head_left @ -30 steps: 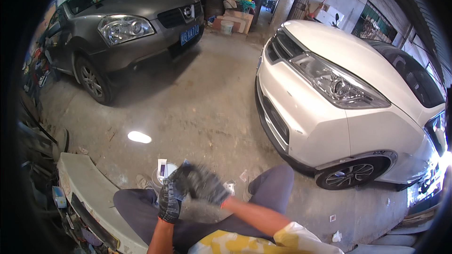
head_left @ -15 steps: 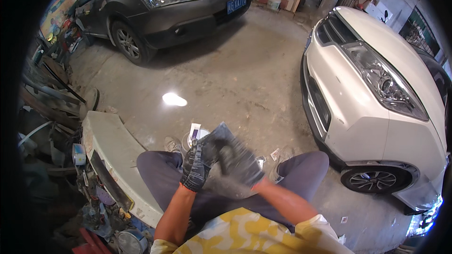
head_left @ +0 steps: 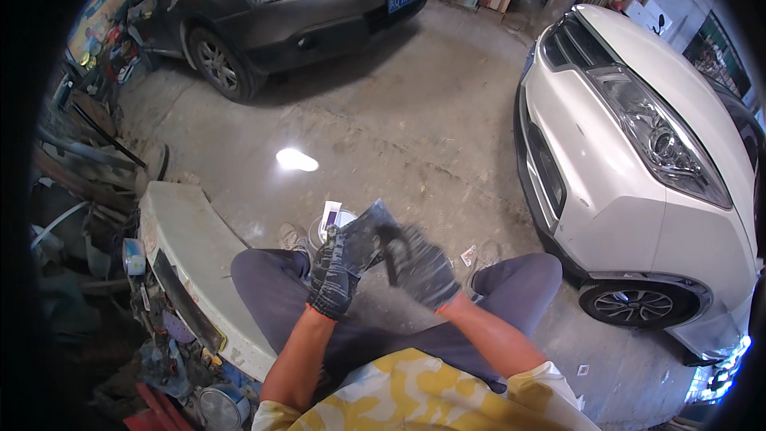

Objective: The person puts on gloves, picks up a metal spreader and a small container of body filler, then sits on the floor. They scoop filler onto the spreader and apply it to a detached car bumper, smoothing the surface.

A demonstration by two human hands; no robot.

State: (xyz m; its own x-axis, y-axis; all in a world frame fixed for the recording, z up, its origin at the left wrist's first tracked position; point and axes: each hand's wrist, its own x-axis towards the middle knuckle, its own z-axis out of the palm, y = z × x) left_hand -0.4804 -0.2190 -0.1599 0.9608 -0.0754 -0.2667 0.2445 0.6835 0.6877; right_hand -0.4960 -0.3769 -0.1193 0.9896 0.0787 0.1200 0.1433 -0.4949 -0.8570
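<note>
My left hand (head_left: pixel 332 275), in a dark patterned knit glove with an orange cuff edge, is closed on the lower left part of a flat dark grey plate (head_left: pixel 376 222). The plate's upper corner points away from me. At its right side, my right hand (head_left: pixel 424 273), gloved the same way, is closed with its fingers bent toward the plate. A dark strip shows at those fingers, but motion blur hides what it is. Just beyond my left hand stands a round white tub (head_left: pixel 346 217), with a white and purple packet (head_left: pixel 329 214) on it.
A cream car panel (head_left: pixel 179 211) lies along my left leg, with a small tin (head_left: pixel 134 257) and piled scrap (head_left: pixel 80 191) beside it. A dark grey car (head_left: pixel 303 40) is ahead; a white car (head_left: pixel 606 168) stands close on the right. Paper scraps (head_left: pixel 467 255) dot the concrete floor.
My right hand has moved slightly right and away from the plate, showing more of its surface. The left hand still grips the plate, and the view has shifted a little.
</note>
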